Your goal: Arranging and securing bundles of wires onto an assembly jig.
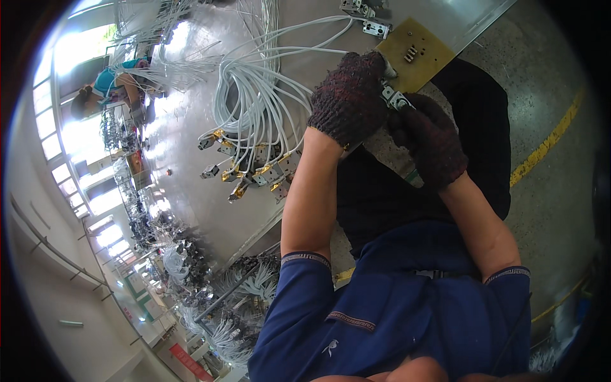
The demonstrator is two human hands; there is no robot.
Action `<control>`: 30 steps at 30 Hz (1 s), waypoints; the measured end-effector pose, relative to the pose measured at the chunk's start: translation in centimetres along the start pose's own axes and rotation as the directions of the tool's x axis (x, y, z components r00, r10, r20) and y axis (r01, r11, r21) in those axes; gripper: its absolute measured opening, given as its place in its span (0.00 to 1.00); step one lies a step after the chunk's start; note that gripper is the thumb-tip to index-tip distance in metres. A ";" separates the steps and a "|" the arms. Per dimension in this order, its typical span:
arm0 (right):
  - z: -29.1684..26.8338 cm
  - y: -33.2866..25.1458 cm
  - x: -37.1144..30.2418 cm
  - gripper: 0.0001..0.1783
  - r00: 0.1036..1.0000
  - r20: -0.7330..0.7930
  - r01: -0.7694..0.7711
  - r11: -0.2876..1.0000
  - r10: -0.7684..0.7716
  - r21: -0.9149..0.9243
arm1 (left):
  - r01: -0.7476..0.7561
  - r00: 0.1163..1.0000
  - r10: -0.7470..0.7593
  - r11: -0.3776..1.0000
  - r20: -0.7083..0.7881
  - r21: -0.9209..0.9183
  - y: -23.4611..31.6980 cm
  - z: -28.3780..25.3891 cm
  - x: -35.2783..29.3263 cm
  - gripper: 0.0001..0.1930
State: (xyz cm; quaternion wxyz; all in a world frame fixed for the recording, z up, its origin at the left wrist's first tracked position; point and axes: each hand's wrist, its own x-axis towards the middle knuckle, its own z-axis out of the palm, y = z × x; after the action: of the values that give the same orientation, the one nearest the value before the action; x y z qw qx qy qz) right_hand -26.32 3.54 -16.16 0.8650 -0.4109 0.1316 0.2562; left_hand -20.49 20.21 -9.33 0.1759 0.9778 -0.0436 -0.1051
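Observation:
Both of my hands wear dark knitted gloves and meet at the edge of the metal table. My right hand (429, 137) is closed on a small silvery metal fitting (396, 99) with a round hole in it. Right beside it, my left hand (353, 95) has its fingers closed, and a whitish tip shows past them; what they hold is mostly hidden. A white cable runs to the top of the left glove. Beyond the hands lies a yellowish board (417, 54) with several small metal pins (411, 55) on it. Another metal fitting (376, 28) lies by the board's far corner.
A looped bundle of white cables (232, 95) with metal fittings (254, 172) on its ends lies left on the metal table (191, 137). Heaps of cabled parts (242, 286) hang or lie lower left. Another person (111, 83) is at the far left. A yellow line (541, 149) crosses the floor.

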 end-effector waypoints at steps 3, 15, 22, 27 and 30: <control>0.5 -0.4 -0.1 0.22 1.000 -0.011 -0.016 1.000 0.016 0.007 | -0.002 1.000 0.002 1.000 -0.002 0.008 0.0 0.0 0.0 0.19; 0.3 -0.4 0.0 0.19 0.998 0.022 0.069 0.922 -0.065 -0.382 | 0.026 1.000 -0.025 0.999 0.017 -0.026 0.1 0.1 0.0 0.20; -1.0 1.4 0.9 0.16 0.946 0.317 -0.163 0.949 0.072 0.270 | 0.020 0.999 -0.018 0.999 0.040 -0.044 -0.2 -0.1 0.1 0.20; 0.4 -1.2 -0.8 0.18 0.924 0.284 0.381 0.566 -0.255 -0.732 | -0.003 1.000 0.003 1.000 0.002 -0.021 -0.1 0.0 -0.2 0.20; 0.3 -1.6 0.1 0.18 0.895 0.369 0.445 0.543 -0.249 -0.712 | -0.005 1.000 0.005 1.000 0.011 -0.012 -0.1 0.0 -0.1 0.20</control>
State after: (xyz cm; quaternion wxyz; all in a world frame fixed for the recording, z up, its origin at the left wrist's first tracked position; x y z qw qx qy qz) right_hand -25.34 3.00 -15.01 0.6408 -0.7312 -0.1760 0.1544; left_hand -20.62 20.28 -9.36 0.1816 0.9761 -0.0466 -0.1102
